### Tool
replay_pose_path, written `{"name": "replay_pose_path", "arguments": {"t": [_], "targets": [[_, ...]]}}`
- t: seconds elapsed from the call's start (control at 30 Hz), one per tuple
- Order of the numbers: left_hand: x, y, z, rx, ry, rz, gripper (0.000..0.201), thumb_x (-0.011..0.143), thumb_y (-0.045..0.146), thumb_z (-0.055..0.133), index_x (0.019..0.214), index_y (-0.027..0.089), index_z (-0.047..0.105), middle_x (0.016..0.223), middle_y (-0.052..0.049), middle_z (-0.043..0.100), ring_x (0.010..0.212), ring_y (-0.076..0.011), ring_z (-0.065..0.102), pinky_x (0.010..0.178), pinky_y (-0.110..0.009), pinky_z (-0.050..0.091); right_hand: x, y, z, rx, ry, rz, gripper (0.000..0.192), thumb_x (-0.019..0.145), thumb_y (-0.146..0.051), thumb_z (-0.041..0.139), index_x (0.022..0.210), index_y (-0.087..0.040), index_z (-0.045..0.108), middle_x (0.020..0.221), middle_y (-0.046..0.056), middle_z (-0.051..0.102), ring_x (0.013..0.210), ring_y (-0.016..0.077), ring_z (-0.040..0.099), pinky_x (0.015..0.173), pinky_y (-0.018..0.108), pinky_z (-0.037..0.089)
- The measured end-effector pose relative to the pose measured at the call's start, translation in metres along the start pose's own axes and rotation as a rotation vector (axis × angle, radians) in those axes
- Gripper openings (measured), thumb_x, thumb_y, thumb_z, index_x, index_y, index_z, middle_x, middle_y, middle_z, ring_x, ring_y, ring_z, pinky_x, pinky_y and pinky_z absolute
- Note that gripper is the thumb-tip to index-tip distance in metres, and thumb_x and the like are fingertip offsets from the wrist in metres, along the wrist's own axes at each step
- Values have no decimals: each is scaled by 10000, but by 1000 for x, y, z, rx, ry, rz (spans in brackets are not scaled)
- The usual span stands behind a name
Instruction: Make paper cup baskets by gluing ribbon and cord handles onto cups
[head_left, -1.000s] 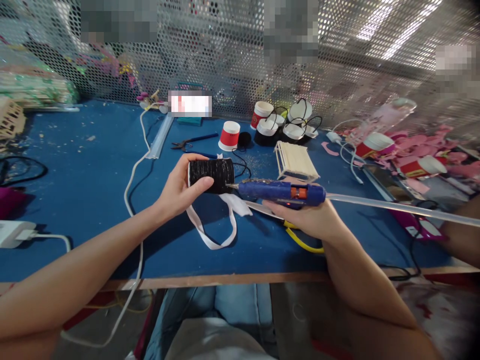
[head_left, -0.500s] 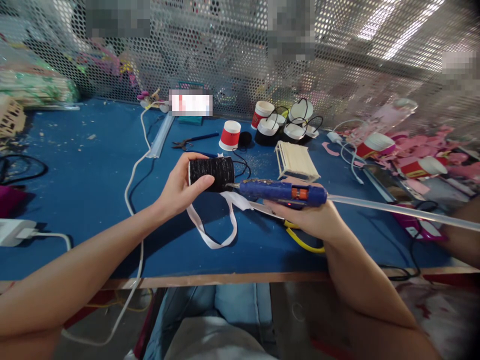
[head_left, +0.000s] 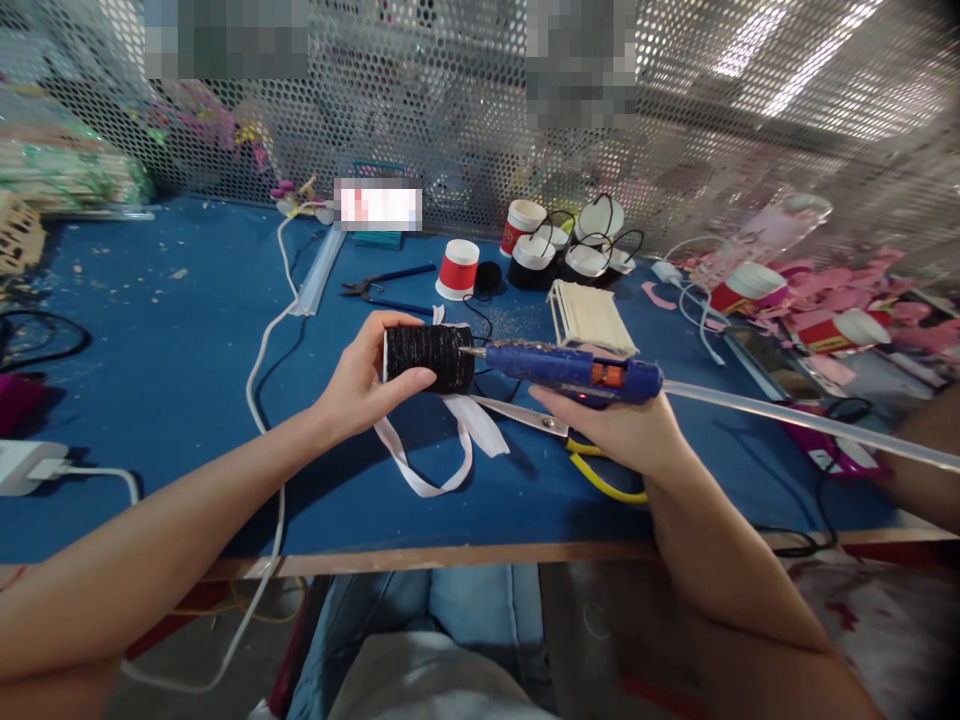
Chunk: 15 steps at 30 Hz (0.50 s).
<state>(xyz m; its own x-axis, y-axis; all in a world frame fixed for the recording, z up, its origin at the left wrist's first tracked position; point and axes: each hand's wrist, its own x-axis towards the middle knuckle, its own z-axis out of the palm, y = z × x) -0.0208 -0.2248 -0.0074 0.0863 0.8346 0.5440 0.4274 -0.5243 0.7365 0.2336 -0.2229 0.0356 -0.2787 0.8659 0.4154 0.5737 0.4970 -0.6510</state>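
Observation:
My left hand (head_left: 364,375) is wrapped round a cup wound with black cord (head_left: 442,350), held on its side with its white rim to the left. In my right hand (head_left: 622,430) is a blue hot glue gun (head_left: 540,366), a clear glue stick (head_left: 787,418) running out of its back. The gun's metal nozzle is at the right end of the cup, apparently touching it. White ribbon (head_left: 424,487) loops on the table below the cup. Scissors with yellow handles (head_left: 600,480) lie partly hidden under my right hand.
Pliers (head_left: 382,287), a red and white paper cup (head_left: 458,270) and a stick-built frame (head_left: 592,315) lie behind my hands. Black-wrapped cups (head_left: 534,260) stand by the perforated metal screen (head_left: 450,130). A white cable (head_left: 259,375) crosses the table at left. Pink scraps (head_left: 840,285) are at right.
The glue gun's nozzle has moved up along the right end of the cup. My left hand and the cup have shifted slightly right and down. More of the scissors now shows.

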Motion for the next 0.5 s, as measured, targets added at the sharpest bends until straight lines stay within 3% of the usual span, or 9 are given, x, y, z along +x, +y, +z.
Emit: {"name": "replay_pose_path", "arguments": {"t": [0.23,0.5], "targets": [[0,-2,-2,25,-20,59,459,714,467,644,1066,216,488,986,-60,567,845,-200,560,729,-343,474,2,-2,1,46,75,46,219,638,-375,707,661,-246,531,616,-4,600,605,184,601,601,323,527],[0,0,-3,34,-36,79,471,712,454,643,1079,207,482,1010,-68,564,888,-214,561,774,-365,477,2,2,2,77,83,120,215,641,-380,711,652,-254,537,621,1,629,619,208,633,629,354,539]]}}
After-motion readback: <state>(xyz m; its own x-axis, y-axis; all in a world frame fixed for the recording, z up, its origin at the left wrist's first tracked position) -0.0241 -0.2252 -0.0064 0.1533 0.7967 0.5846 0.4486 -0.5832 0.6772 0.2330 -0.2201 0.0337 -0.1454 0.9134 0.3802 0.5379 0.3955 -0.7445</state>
